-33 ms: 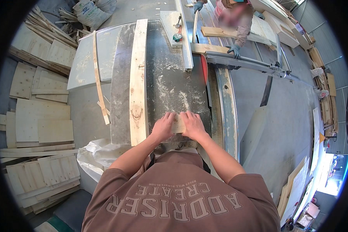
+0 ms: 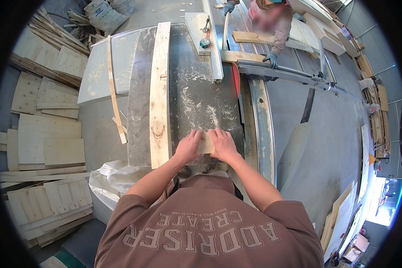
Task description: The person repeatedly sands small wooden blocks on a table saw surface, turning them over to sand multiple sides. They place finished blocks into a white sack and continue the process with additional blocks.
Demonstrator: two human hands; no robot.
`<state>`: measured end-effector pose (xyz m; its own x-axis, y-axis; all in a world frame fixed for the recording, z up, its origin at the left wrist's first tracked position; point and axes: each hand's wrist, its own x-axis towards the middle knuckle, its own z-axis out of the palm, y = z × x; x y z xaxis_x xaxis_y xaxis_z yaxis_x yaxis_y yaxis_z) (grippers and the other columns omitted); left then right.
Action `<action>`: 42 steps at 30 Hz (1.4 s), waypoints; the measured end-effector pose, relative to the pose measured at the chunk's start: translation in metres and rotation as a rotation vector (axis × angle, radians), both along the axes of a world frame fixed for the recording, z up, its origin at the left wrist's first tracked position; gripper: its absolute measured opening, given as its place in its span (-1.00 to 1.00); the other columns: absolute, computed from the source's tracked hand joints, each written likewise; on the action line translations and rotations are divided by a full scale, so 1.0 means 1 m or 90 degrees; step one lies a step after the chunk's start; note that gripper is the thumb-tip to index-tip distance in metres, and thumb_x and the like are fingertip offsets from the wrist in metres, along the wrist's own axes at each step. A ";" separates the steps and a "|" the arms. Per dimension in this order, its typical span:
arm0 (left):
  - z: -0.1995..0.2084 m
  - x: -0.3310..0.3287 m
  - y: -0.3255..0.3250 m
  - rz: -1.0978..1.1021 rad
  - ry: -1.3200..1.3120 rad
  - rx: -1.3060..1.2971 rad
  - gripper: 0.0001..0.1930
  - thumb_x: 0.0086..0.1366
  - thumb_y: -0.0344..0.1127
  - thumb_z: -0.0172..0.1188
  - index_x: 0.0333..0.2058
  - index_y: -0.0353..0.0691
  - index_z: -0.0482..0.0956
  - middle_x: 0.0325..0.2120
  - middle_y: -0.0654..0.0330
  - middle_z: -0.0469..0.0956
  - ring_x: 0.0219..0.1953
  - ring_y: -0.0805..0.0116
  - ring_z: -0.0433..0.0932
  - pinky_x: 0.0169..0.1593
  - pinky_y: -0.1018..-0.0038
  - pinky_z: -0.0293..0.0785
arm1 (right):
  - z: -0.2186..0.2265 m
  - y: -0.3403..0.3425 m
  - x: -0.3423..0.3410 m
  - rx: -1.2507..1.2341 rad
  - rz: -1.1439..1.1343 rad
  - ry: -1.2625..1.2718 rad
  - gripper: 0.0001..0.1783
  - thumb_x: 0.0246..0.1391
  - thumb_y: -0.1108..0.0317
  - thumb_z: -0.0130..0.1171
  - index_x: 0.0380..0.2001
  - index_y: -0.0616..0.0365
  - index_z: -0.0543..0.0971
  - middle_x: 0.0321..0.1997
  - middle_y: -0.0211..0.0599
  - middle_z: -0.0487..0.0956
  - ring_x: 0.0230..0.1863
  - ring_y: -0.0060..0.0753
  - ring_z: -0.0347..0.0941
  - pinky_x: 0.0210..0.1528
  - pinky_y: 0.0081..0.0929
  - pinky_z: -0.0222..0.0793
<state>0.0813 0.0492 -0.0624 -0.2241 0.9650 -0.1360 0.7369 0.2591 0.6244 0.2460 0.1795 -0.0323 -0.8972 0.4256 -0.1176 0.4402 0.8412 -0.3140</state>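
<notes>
Close to my body, a small pale wooden block (image 2: 206, 144) is held between both hands at the near end of a dark, sawdust-strewn machine table (image 2: 196, 98). My left hand (image 2: 189, 145) grips its left side, fingers curled over the far edge. On the other side, my right hand (image 2: 223, 144) wraps the block the same way. The block's underside is hidden. To the left of my hands a long knotty plank (image 2: 160, 98) lies lengthwise on the table. A red curved piece (image 2: 236, 80) stands beyond my right hand, at the table's right edge.
Across the table a co-worker's gloved hand (image 2: 270, 59) rests by a wooden board (image 2: 245, 56) along a metal rail (image 2: 290, 73). A metal fence (image 2: 215, 53) and a tape measure (image 2: 204, 43) are at the far end. Stacked boards (image 2: 49, 138) line the left; a white sack (image 2: 109, 181) lies nearby.
</notes>
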 end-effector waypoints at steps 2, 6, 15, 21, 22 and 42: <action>0.000 0.000 0.000 0.001 0.000 0.004 -0.04 -0.11 -0.42 0.63 0.30 -0.13 0.32 0.18 0.02 0.48 0.21 -0.10 0.59 0.17 0.07 0.64 | 0.000 0.000 0.000 0.001 0.000 0.002 0.13 -0.41 0.30 0.75 0.32 0.13 0.38 0.16 -0.17 0.49 0.30 -0.05 0.48 0.33 -0.11 0.35; 0.003 0.000 0.000 -0.002 -0.001 0.004 -0.04 -0.11 -0.41 0.63 0.30 -0.13 0.32 0.18 0.02 0.48 0.20 -0.10 0.59 0.17 0.08 0.64 | 0.000 0.000 0.000 0.001 0.000 0.005 0.12 -0.41 0.31 0.75 0.31 0.13 0.38 0.15 -0.16 0.49 0.29 -0.05 0.49 0.32 -0.11 0.35; 0.001 -0.001 -0.001 -0.010 -0.001 0.004 -0.01 -0.13 -0.38 0.66 0.30 -0.14 0.30 0.18 0.00 0.47 0.20 -0.12 0.59 0.17 0.09 0.64 | -0.002 0.000 0.000 0.002 -0.001 0.002 0.14 -0.42 0.31 0.75 0.31 0.14 0.38 0.15 -0.15 0.49 0.29 -0.03 0.49 0.34 -0.11 0.35; 0.000 -0.002 -0.001 -0.024 0.003 0.002 0.03 -0.13 -0.40 0.62 0.35 -0.18 0.25 0.19 -0.02 0.44 0.21 -0.14 0.58 0.21 0.11 0.63 | -0.002 0.000 -0.001 0.000 -0.003 0.002 0.11 -0.40 0.33 0.73 0.31 0.14 0.39 0.15 -0.15 0.50 0.29 -0.02 0.49 0.33 -0.10 0.35; 0.000 -0.002 -0.001 -0.024 0.002 0.000 0.03 -0.13 -0.41 0.62 0.35 -0.19 0.25 0.19 -0.02 0.44 0.21 -0.14 0.57 0.21 0.11 0.63 | -0.002 0.000 -0.001 0.000 -0.004 -0.001 0.10 -0.40 0.33 0.73 0.31 0.15 0.39 0.15 -0.15 0.50 0.29 -0.02 0.49 0.33 -0.10 0.35; 0.026 0.005 -0.012 0.065 -0.034 -0.010 0.23 0.08 -0.14 0.55 0.57 -0.37 -0.08 0.51 -0.31 0.10 0.47 -0.32 0.25 0.51 0.05 0.31 | -0.004 0.085 -0.028 0.006 -0.087 -0.004 -0.48 0.31 0.15 0.26 0.18 0.29 0.55 0.14 -0.02 0.59 0.21 0.10 0.53 0.30 0.00 0.37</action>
<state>0.0865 0.0369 -0.0367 -0.3132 0.9351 -0.1655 0.6715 0.3413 0.6578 0.2185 0.2647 -0.0365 -0.8305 0.5443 -0.1185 0.5522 0.7764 -0.3037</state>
